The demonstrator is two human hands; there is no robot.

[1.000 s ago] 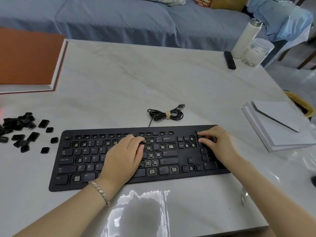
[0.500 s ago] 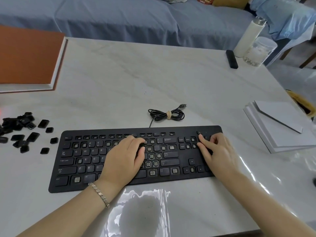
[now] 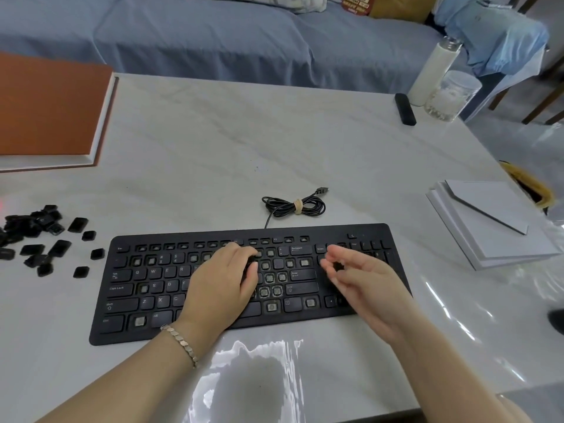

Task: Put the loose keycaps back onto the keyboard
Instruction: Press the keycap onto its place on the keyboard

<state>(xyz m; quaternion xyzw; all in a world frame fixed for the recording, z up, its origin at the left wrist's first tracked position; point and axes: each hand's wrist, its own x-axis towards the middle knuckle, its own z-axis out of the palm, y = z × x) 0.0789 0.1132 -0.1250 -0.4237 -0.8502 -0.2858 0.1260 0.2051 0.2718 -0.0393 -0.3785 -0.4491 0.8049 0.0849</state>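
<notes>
Matt black plastic keyboard (image 3: pixel 283 288), glossy marbled table (image 3: pixel 232 141), blue cloth sofa (image 3: pixel 213 38)

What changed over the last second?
The right hand has lifted off the right end of the keyboard and turned palm inward, fingers loosely curled; whether it holds a keycap is unclear. The left hand stays on the middle keys; the loose keycaps lie unmoved.

A pale marble-patterned table (image 3: pixel 274 141) fills most of the frame, with bright glare (image 3: pixel 250 377) on its glossy surface at lower centre. Beyond its far edge, across the top, stands a sofa under a blue-grey cover (image 3: pixel 213 41), a cushion (image 3: pixel 283 1) at the very top. At upper right a blue cloth (image 3: pixel 494 35) hangs over a chair, with dark wooden chair legs (image 3: pixel 546 96) on a grey floor (image 3: pixel 518 138)
</notes>
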